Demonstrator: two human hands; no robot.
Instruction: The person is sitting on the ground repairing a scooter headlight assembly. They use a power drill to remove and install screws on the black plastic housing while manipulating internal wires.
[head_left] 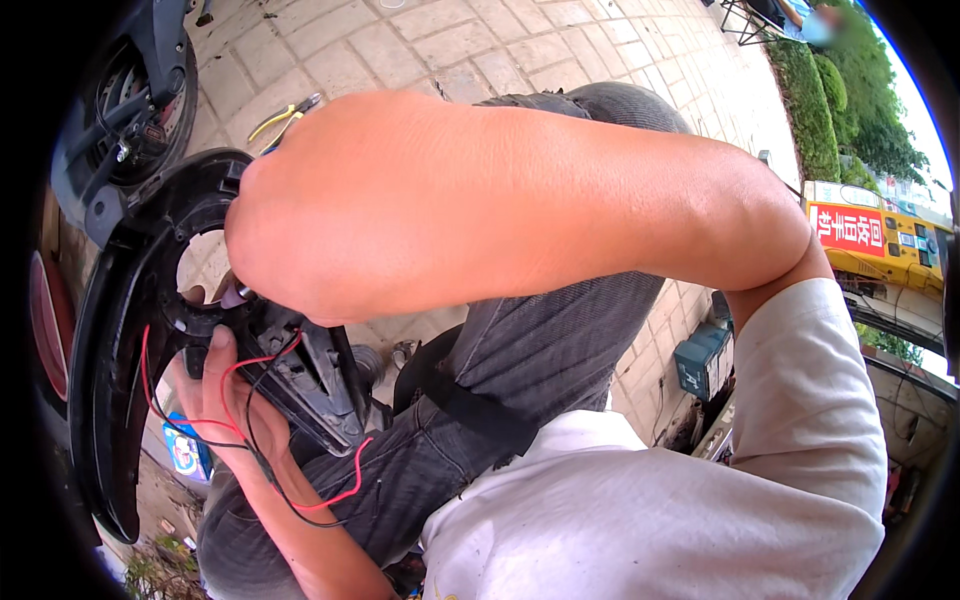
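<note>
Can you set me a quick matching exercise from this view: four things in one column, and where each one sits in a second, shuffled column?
Things:
1. left hand
2. red and black wires
3. yellow-handled pliers
4. small blue box

Places:
A. on the paving beyond the right forearm
B. on the ground right of the bent knee
C. under the black plastic panel, gripping it from below
D. looping over the left wrist and down across the trouser leg

Pairs: 1-C, 2-D, 3-A, 4-B
</note>
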